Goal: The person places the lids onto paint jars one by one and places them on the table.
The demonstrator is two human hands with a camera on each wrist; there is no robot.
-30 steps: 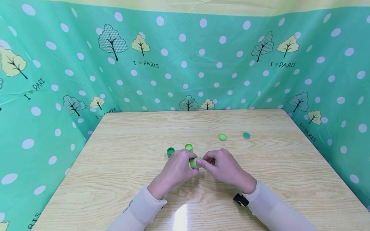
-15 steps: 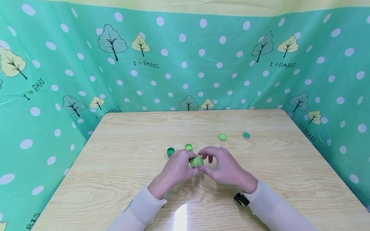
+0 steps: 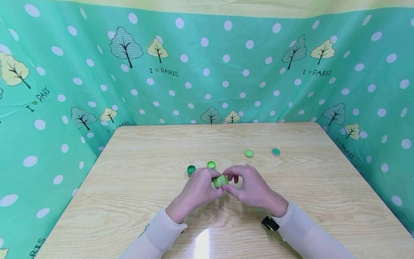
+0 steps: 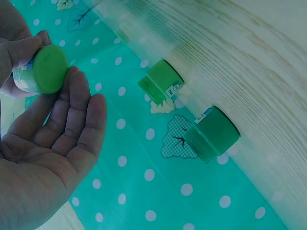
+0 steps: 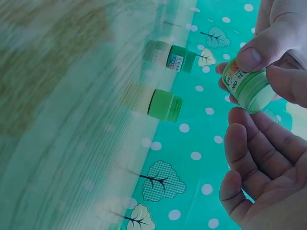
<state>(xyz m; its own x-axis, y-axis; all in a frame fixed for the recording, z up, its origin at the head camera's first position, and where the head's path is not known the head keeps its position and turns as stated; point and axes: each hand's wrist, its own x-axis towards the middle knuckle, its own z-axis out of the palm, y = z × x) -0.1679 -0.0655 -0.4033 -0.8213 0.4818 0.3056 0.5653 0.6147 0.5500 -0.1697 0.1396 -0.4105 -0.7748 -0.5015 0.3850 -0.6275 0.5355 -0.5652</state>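
The person's left hand [image 3: 202,185] grips a small, light green, cylindrical jar [image 3: 217,182] between thumb and fingers, holding it tilted on its side above the middle of the table. The jar's lidded end faces the right hand [image 3: 250,185], and the right wrist view shows a printed label around its side. The right hand pinches the jar's round lid [image 5: 261,98] with thumb and index finger on opposite sides of the rim, its other fingers apart from the jar.

Just beyond the left hand stand two open, upright jars: a dark green, cylindrical jar [image 3: 191,171] on the left and a bright green, cylindrical jar [image 3: 211,165] to its right. Farther off, on the right, lie a light green, round lid [image 3: 249,154] and, near its right side, a teal, round lid [image 3: 276,152]. All rest on a pale, wood-grained table [image 3: 136,187]. A turquoise, polka-dotted cloth [image 3: 207,84] printed with trees hangs behind it and along both sides.
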